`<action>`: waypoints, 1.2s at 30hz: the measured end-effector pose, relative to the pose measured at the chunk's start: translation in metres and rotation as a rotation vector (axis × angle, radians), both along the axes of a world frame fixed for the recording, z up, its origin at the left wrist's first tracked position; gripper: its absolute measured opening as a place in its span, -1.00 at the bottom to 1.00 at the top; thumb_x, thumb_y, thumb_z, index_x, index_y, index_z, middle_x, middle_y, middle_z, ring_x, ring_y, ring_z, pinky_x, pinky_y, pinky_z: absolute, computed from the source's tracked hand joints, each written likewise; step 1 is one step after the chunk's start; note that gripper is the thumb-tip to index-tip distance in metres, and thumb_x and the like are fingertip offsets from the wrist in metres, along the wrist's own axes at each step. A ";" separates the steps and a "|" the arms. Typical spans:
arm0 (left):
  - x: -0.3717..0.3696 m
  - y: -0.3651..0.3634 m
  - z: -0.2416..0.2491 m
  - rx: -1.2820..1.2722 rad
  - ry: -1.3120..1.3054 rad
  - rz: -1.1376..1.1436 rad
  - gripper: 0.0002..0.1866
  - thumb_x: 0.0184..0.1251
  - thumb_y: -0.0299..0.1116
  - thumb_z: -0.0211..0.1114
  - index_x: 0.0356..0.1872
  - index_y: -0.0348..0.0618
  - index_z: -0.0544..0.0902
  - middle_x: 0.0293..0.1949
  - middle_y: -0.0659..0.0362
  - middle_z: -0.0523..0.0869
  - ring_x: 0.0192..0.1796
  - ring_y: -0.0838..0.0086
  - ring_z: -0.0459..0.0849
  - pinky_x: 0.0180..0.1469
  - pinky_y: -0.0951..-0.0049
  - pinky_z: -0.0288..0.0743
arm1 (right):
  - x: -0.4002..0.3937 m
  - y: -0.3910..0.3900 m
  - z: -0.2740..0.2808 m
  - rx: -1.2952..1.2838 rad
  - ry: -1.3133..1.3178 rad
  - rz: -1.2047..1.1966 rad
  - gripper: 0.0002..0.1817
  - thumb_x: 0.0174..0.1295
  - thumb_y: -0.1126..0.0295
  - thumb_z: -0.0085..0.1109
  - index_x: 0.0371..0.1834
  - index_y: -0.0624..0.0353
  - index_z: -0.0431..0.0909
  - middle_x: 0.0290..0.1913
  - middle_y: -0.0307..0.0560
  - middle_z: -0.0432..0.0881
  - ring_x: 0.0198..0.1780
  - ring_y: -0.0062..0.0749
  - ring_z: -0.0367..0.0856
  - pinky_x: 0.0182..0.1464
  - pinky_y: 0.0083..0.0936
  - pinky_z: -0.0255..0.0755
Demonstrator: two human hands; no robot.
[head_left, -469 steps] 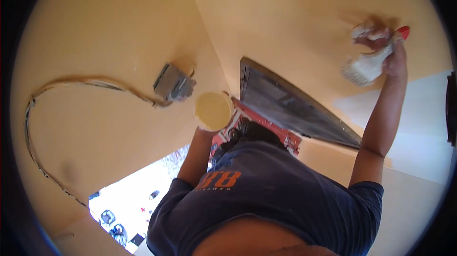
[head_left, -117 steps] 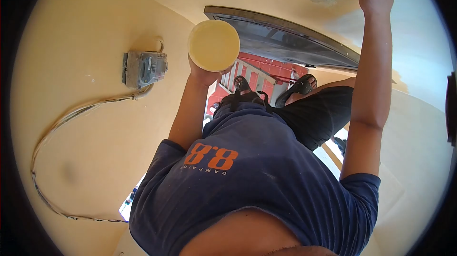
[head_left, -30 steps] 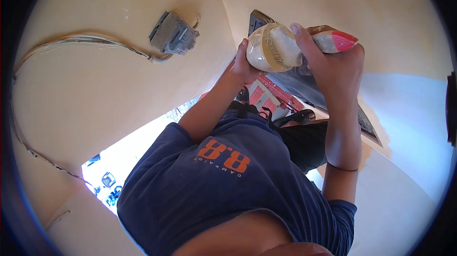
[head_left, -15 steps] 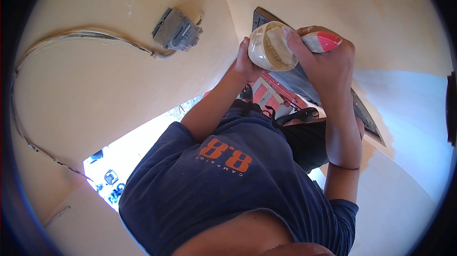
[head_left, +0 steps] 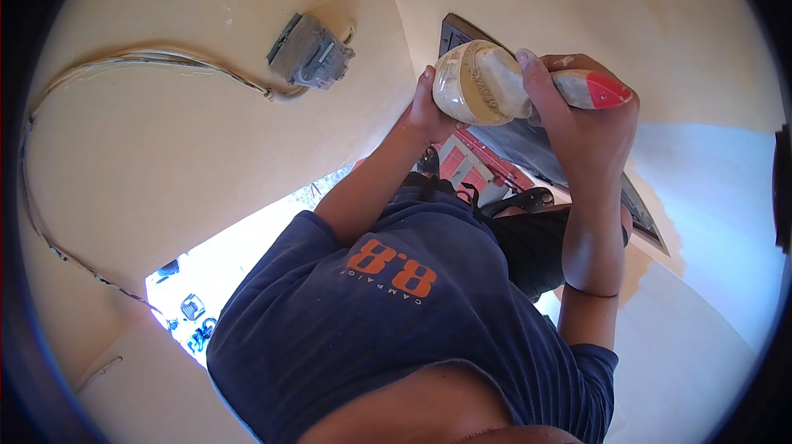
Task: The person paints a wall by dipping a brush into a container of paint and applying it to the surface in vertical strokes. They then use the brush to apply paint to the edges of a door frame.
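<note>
A whitish bowl [head_left: 455, 87] is tipped with its mouth to the right, and cream-coloured paste shows inside. My left hand [head_left: 426, 111] holds it from the left, thumb on its outer side. In my right hand [head_left: 579, 118] is a scraper with a red-tipped handle [head_left: 606, 91]; its pale, paste-coated blade [head_left: 505, 85] lies at the mouth of the bowl. My fingers behind the handle are partly hidden.
A dusty meter box [head_left: 312, 56] is on the left wall, with a cable [head_left: 140, 56] curving down from it. A dark-framed panel [head_left: 536, 151] lies behind my hands. Sandalled feet [head_left: 528, 200] and red-and-white flooring show below.
My right hand and the scraper have moved to the right, drawing the blade partly out across the bowl's mouth. The bowl and my left hand have barely shifted.
</note>
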State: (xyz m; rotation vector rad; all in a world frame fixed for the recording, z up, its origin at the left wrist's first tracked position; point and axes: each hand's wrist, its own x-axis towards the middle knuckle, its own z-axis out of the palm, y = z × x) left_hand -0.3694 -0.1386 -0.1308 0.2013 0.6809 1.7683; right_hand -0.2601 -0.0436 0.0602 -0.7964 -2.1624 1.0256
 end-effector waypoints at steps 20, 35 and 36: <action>-0.009 0.003 0.000 0.189 -0.168 -0.105 -0.15 0.15 0.51 -0.47 0.23 0.17 0.32 0.03 0.19 0.56 -0.16 0.39 0.58 -0.54 0.55 0.23 | 0.040 0.003 -0.035 -0.183 0.593 -0.202 -0.76 0.06 0.33 0.33 -0.41 0.34 0.62 -0.45 -0.15 0.59 -0.39 -0.56 0.51 -0.31 -0.68 0.35; -0.005 0.000 0.014 0.135 -0.134 -0.061 -0.16 0.15 0.51 -0.42 0.19 0.11 0.34 -0.03 0.16 0.58 -0.23 0.41 0.56 -0.54 0.56 0.22 | 0.042 0.001 -0.070 -0.190 0.778 -0.118 -0.63 0.07 0.21 0.33 -0.32 0.34 0.53 -0.31 0.04 0.59 -0.26 -0.37 0.55 -0.16 -0.53 0.40; -0.005 0.001 0.016 0.116 -0.136 -0.048 -0.16 0.15 0.51 -0.42 0.20 0.11 0.34 -0.03 0.16 0.58 -0.22 0.40 0.57 -0.53 0.56 0.23 | 0.042 0.002 -0.070 -0.202 0.763 -0.132 -0.63 0.07 0.21 0.33 -0.32 0.34 0.53 -0.31 0.04 0.59 -0.26 -0.38 0.55 -0.17 -0.53 0.40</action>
